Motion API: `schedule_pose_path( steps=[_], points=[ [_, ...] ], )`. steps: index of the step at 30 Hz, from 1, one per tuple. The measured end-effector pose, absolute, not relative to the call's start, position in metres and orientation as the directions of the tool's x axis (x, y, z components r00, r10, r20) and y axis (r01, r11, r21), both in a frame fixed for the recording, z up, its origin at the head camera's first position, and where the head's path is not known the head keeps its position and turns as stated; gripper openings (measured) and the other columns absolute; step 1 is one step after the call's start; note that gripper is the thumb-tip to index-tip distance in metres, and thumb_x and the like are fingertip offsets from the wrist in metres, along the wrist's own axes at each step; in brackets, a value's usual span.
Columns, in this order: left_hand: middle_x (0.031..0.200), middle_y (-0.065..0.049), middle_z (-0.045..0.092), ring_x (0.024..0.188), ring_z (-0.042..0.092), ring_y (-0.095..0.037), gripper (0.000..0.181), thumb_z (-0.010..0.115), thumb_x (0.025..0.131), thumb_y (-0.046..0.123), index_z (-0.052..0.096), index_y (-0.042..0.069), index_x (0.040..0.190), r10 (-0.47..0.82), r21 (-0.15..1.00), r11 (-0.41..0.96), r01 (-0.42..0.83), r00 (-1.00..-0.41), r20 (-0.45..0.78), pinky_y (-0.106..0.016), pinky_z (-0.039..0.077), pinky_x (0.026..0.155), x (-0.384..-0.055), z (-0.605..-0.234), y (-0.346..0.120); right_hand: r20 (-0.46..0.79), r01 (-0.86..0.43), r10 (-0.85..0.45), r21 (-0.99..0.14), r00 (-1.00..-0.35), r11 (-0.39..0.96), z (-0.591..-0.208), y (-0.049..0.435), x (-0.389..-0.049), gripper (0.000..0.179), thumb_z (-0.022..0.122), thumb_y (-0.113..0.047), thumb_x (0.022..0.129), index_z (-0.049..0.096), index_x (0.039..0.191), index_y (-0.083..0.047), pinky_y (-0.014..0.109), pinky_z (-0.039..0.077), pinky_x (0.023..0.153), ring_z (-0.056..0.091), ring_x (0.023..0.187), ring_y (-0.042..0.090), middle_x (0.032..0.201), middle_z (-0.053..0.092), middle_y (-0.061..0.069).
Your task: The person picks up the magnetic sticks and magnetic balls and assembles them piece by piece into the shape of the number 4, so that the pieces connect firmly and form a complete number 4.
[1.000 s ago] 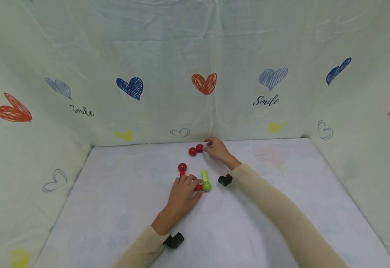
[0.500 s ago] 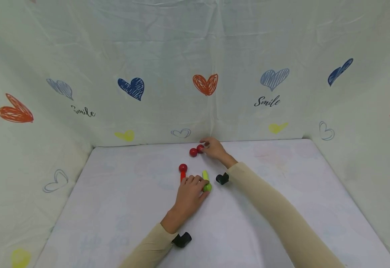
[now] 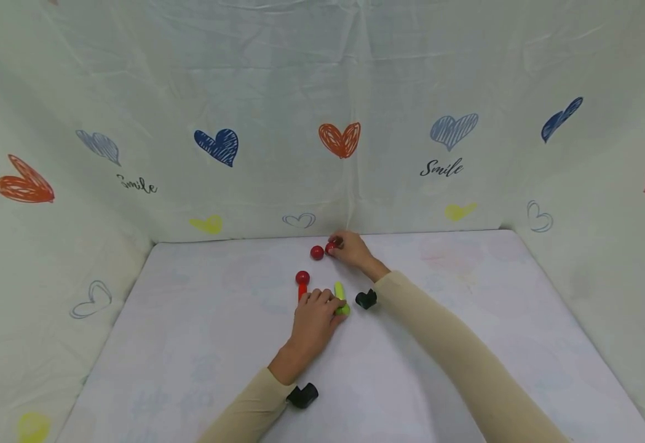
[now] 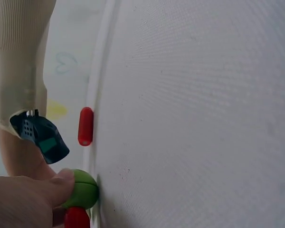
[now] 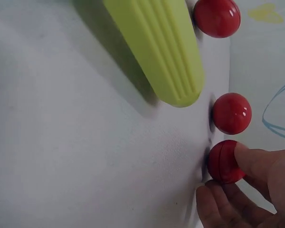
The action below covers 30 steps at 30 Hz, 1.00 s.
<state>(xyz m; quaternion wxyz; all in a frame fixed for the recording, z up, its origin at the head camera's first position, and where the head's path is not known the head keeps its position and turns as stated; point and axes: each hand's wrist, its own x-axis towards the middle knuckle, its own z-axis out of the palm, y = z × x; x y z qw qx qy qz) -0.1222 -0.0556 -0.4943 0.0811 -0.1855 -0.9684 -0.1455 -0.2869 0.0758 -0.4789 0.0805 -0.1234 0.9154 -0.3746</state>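
Pinching a red ball (image 5: 223, 162) by the back edge of the worktop (image 3: 217, 320), the right hand (image 3: 353, 251) hasn't got the second red ball (image 3: 316, 253) yet; the left hand (image 3: 313, 320) holds a green ball (image 4: 84, 191).

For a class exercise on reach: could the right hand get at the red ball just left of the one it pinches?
Probably yes: the red ball lies close beside the pinched ball with nothing lying across it, though the right hand would likely need to let go first.
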Motion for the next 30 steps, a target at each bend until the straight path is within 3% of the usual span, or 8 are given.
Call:
schedule_pose_path(
  steps=[12,17,30],
  points=[
    [0.106,0.000,0.069,0.104,0.062,-0.020,0.035,0.088,0.087,0.034,0.082,0.020,0.119,0.302,0.243,0.905,0.350,-0.929,0.213,-0.041,0.051,0.099,-0.121,-0.495,-0.053,-0.074,-0.172,-0.322,-0.722,-0.944,0.670,-0.471,0.087,-0.262,0.024,0.073,-0.009,0.100,0.072,0.122,0.000,0.034,0.057,0.086,0.069,0.103,0.027,0.116,0.073,0.016],
    [0.104,-0.001,0.069,0.104,0.062,-0.020,0.035,0.089,0.086,0.033,0.082,0.019,0.117,0.296,0.248,0.903,0.350,-0.927,0.230,-0.041,0.051,0.098,-0.120,-0.496,-0.052,-0.133,-0.136,-0.332,-0.727,-0.934,0.673,-0.469,0.091,-0.252,0.026,0.073,-0.012,0.101,0.072,0.125,-0.003,0.036,0.058,0.089,0.068,0.106,0.028,0.121,0.073,0.016],
    [0.104,-0.001,0.068,0.104,0.063,-0.020,0.034,0.089,0.085,0.032,0.082,0.019,0.116,0.282,0.258,0.904,0.340,-0.930,0.236,-0.042,0.051,0.097,-0.118,-0.495,-0.051,-0.143,-0.145,-0.362,-0.737,-0.921,0.660,-0.474,0.101,-0.234,0.024,0.073,-0.013,0.101,0.073,0.122,-0.003,0.035,0.058,0.085,0.068,0.103,0.027,0.115,0.074,0.015]
  ],
)
